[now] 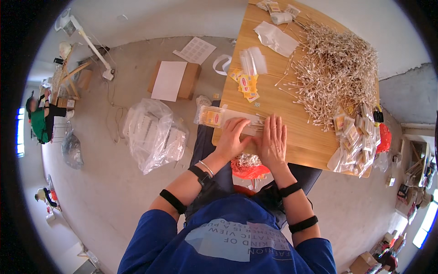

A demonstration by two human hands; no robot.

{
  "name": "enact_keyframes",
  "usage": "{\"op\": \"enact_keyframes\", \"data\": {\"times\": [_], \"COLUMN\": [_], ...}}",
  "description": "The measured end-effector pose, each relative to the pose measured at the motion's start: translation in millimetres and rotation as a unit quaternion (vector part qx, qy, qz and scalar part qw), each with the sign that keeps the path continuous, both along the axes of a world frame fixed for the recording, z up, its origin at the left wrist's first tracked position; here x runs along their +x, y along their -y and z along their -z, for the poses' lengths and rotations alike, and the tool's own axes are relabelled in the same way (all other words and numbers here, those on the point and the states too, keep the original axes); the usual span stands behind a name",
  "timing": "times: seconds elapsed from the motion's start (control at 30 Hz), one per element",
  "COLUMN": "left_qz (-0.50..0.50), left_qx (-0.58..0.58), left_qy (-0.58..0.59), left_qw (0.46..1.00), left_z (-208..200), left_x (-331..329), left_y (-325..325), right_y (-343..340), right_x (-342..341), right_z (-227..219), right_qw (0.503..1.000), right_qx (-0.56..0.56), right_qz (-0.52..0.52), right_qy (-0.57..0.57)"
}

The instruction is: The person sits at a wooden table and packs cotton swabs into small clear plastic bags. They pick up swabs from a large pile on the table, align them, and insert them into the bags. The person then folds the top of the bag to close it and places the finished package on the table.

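My left hand (234,137) lies over a clear plastic sleeve (233,116) near the table's front left edge. Its fingers are bent and the thumb stands apart. My right hand (272,144) is flat, fingers stretched out, its side by a few loose cotton swabs (260,123) between the hands. Just left of my left hand, a clear packet of swabs with a yellow label (211,116) overhangs the edge. Yellow label cards (246,84) and a stack of clear sleeves (253,60) lie beyond. What my left palm covers is hidden.
A large heap of cotton swabs (335,68) covers the table's (273,105) far right, with filled packets (353,137) at the right corner. A red bag of swabs (248,169) hangs below the front edge. On the floor are a plastic bag (153,132) and a cardboard box (189,82).
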State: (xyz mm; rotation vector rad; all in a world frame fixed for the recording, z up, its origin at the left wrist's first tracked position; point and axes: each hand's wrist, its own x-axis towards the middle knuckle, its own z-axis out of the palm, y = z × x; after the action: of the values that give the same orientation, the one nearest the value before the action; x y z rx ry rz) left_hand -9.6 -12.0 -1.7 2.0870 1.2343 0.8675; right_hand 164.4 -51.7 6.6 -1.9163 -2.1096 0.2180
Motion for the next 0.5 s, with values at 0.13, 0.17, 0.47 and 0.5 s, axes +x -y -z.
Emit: {"op": "enact_keyframes", "data": {"times": [0.13, 0.17, 0.47, 0.5], "left_qz": [-0.007, -0.009, -0.007, -0.005], "left_qx": [-0.009, -0.007, -0.007, -0.015], "left_qy": [0.008, 0.005, 0.006, 0.007], "left_qw": [1.000, 1.000, 1.000, 1.000], "left_z": [-0.7, -1.3, -2.8, -2.1], "left_x": [3.5, 2.8, 3.6, 2.9], "left_y": [1.0, 1.8, 1.2, 1.3], "right_y": [14.6, 18.3, 34.0, 32.5], "right_x": [-7.3, -9.0, -9.0, -8.7], "right_z": [-1.3, -3.4, -9.4, -8.2], "right_qw": [0.998, 0.997, 0.993, 0.994], "right_qx": [-0.048, -0.061, -0.089, -0.085], "right_qz": [-0.013, -0.015, -0.039, -0.039], "right_qy": [0.026, 0.033, 0.061, 0.061]}}
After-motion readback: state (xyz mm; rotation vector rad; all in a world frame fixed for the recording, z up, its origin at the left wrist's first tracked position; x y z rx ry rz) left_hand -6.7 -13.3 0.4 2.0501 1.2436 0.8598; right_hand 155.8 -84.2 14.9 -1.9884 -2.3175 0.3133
